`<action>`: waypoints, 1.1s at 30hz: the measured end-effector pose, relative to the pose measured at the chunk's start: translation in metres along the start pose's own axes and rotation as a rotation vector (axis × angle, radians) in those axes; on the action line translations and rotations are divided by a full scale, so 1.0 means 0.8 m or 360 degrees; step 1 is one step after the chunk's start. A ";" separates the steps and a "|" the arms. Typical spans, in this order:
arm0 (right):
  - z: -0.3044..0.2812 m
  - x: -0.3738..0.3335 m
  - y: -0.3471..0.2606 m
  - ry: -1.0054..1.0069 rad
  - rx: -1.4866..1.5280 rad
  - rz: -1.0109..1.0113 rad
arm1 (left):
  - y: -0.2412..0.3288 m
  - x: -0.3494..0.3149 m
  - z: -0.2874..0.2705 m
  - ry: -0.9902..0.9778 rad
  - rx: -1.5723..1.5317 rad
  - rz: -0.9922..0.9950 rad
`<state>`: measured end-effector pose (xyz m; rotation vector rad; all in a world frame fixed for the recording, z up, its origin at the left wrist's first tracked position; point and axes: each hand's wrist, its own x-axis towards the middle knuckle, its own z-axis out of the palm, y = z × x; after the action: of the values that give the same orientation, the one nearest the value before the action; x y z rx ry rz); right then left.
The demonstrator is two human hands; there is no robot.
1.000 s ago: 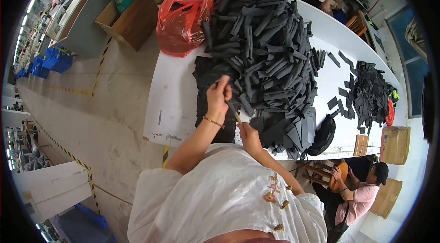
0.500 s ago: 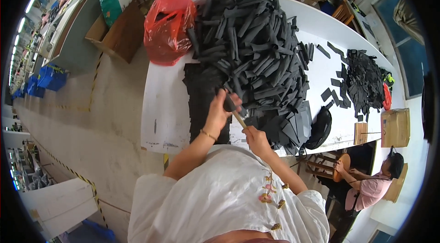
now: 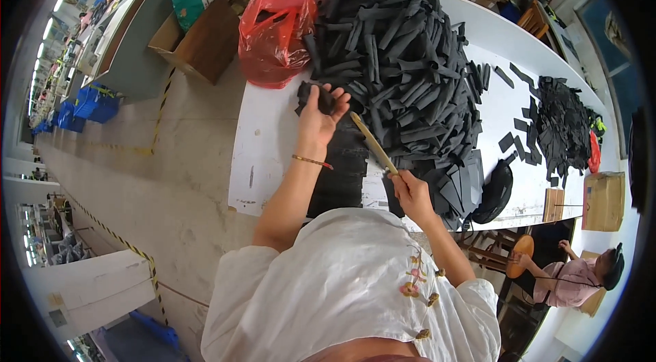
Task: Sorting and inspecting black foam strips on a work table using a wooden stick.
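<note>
My left hand (image 3: 320,119), palm partly turned up, is closed around a dark, curled black piece (image 3: 326,100); its material is hard to make out. In my right hand (image 3: 413,196) is a flat, pale wooden stick (image 3: 374,144), slanting up and left so that its tip lies near my left fingers, apart from the black piece. Below my left hand, a layer of flat black strips (image 3: 342,181) covers the table's near part. Just beyond the stick rises a big heap of rolled black pieces (image 3: 403,68).
A red plastic bag (image 3: 277,37) sits left of the heap on the white table (image 3: 263,136). To the right lie flat black sheets (image 3: 461,188), a black rounded item (image 3: 497,191) and a second heap of small black pieces (image 3: 562,119). A seated person (image 3: 577,279) is at lower right.
My left hand has moved away from me with the black piece, off the stick's tip. More of the stick now shows in my right hand. The whole view has shifted slightly.
</note>
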<state>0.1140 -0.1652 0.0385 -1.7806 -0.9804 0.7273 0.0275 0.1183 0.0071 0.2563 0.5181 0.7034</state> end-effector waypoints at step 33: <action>0.086 0.065 0.009 0.0127 -0.0013 -0.0017 | -0.056 -0.072 0.018 -0.0292 0.0289 0.0076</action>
<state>0.0862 -0.0913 0.0028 -1.7965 -0.9405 0.6415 0.0228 0.0455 0.0225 0.5001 0.4019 0.6724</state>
